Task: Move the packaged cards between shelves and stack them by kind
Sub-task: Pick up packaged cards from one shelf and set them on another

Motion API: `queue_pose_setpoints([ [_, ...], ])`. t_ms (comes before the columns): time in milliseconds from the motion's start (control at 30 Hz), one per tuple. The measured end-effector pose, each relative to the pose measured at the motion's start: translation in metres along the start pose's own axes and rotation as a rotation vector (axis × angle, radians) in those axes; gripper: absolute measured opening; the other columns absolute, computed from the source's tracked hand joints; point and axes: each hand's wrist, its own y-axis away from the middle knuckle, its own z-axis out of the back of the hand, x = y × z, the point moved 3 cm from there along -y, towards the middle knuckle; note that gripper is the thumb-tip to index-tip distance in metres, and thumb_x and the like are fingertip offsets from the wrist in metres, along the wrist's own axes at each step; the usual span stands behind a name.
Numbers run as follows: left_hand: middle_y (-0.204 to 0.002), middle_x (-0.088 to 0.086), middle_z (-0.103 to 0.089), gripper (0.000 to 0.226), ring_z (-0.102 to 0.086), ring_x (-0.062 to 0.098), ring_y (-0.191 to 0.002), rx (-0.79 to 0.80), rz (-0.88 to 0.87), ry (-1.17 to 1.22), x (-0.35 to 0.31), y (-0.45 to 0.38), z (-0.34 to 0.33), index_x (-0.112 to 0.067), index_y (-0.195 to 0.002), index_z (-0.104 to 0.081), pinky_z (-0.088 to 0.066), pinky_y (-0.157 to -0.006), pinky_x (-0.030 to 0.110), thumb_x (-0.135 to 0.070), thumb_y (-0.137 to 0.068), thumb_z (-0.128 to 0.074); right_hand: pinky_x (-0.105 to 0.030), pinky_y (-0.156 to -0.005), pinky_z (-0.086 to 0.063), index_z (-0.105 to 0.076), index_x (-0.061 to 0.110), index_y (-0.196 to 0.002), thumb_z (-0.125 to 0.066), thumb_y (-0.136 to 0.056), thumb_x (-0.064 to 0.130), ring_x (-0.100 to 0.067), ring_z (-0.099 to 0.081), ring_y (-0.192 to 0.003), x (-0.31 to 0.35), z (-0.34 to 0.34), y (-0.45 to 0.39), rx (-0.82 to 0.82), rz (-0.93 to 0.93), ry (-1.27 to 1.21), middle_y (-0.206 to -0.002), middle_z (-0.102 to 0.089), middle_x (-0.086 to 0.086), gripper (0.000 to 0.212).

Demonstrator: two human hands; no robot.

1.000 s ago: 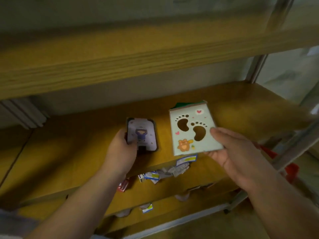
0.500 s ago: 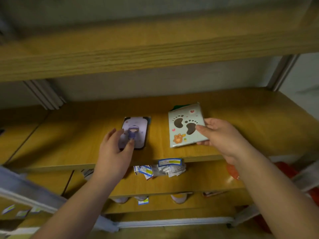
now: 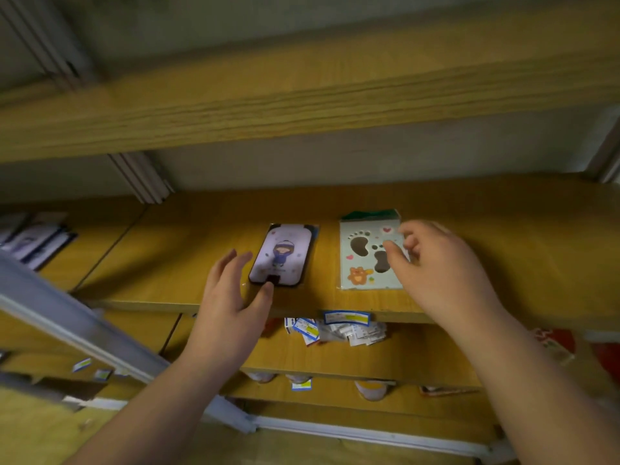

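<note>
Fingers of my left hand are spread loose, thumb tip at the near edge of the purple card; my right hand rests curled fingertips on the footprint card, gripping nothing.
Both packs lie flat, apart, on the wooden shelf; small packets are heaped on the shelf below.

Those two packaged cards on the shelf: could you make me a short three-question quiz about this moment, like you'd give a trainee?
1. True or false: the purple card and the footprint card lie stacked on each other.
2. Which hand overlaps the footprint card? A) left hand B) right hand
3. Fill in: both cards lie flat on the middle ____.

Key: 1 false, they lie side by side, apart. 2 B. 3 shelf.
</note>
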Motion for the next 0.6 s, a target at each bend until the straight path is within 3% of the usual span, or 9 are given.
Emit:
queue_pose_setpoints([
  [67,-0.158,-0.02,-0.023,0.061,-0.067,0.016,-0.089,-0.02,-0.023,-0.03,0.003,0.001,0.004,-0.038,-0.15,-0.033,-0.049,-0.075,0.023,-0.048,-0.094,-0.056,-0.028,-0.066,-0.053,-0.062,0.027,-0.12,-0.058,-0.093,0.042,-0.007,-0.059,-0.088,0.017,-0.003,0.005,0.022,0.04,-0.121,-0.1,-0.062,0.011,0.031],
  [200,-0.158,-0.023,-0.02,0.06,-0.065,0.002,-0.065,-0.001,-0.061,-0.055,0.01,0.006,0.015,-0.039,-0.149,-0.035,-0.045,-0.057,0.013,-0.048,-0.094,-0.057,-0.034,-0.074,-0.053,-0.066,0.02,-0.114,-0.061,-0.092,0.031,-0.012,-0.059,-0.091,0.059,-0.012,0.016,0.018,0.183,-0.167,-0.1,-0.065,0.006,0.026],
  [267,-0.159,-0.024,-0.017,0.063,-0.065,-0.001,-0.067,-0.011,-0.087,-0.083,0.013,0.011,0.028,-0.038,-0.15,-0.033,-0.045,-0.066,0.013,-0.051,-0.093,-0.056,-0.036,-0.076,-0.052,-0.066,0.018,-0.113,-0.062,-0.091,0.029,-0.017,-0.06,-0.092,0.079,-0.02,0.02,0.055,0.245,-0.14,-0.102,-0.065,0.003,0.025],
  [333,-0.162,-0.022,-0.015,0.069,-0.066,-0.002,-0.081,-0.051,-0.128,-0.128,0.019,0.015,0.045,-0.036,-0.152,-0.027,-0.044,-0.084,0.023,-0.054,-0.092,-0.055,-0.034,-0.078,-0.052,-0.065,0.022,-0.116,-0.06,-0.092,0.032,-0.017,-0.06,-0.097,0.1,-0.031,0.024,0.109,0.288,-0.1,-0.109,-0.065,0.005,0.026],
  [367,-0.163,-0.019,-0.015,0.071,-0.062,-0.006,-0.098,-0.081,-0.152,-0.153,0.024,0.016,0.055,-0.034,-0.154,-0.024,-0.04,-0.092,0.024,-0.054,-0.092,-0.054,-0.032,-0.079,-0.051,-0.065,0.023,-0.118,-0.059,-0.093,0.032,-0.016,-0.06,-0.099,0.111,-0.036,0.027,0.128,0.312,-0.087,-0.111,-0.065,0.005,0.027],
  [400,-0.164,-0.015,-0.015,0.072,-0.051,-0.011,-0.115,-0.11,-0.175,-0.178,0.029,0.017,0.065,-0.032,-0.154,-0.023,-0.035,-0.099,0.024,-0.052,-0.093,-0.054,-0.03,-0.078,-0.051,-0.065,0.024,-0.118,-0.06,-0.092,0.032,-0.015,-0.06,-0.099,0.122,-0.042,0.029,0.139,0.339,-0.08,-0.112,-0.066,0.005,0.028],
  [467,-0.165,-0.01,-0.017,0.072,-0.027,0.0,-0.142,-0.146,-0.201,-0.228,0.045,0.02,0.086,-0.028,-0.155,-0.025,-0.024,-0.108,0.023,-0.05,-0.094,-0.054,-0.025,-0.077,-0.048,-0.066,0.023,-0.118,-0.063,-0.091,0.031,-0.014,-0.06,-0.099,0.148,-0.055,0.035,0.147,0.383,-0.071,-0.111,-0.067,0.005,0.028],
  [600,-0.163,-0.012,-0.024,0.068,-0.019,0.006,-0.147,-0.15,-0.198,-0.284,0.09,0.034,0.136,-0.029,-0.154,-0.031,-0.018,-0.111,0.021,-0.052,-0.094,-0.054,-0.026,-0.085,-0.049,-0.064,0.027,-0.121,-0.062,-0.092,0.037,-0.009,-0.057,-0.104,0.209,-0.086,0.053,0.208,0.416,-0.085,-0.114,-0.062,0.011,0.031],
])
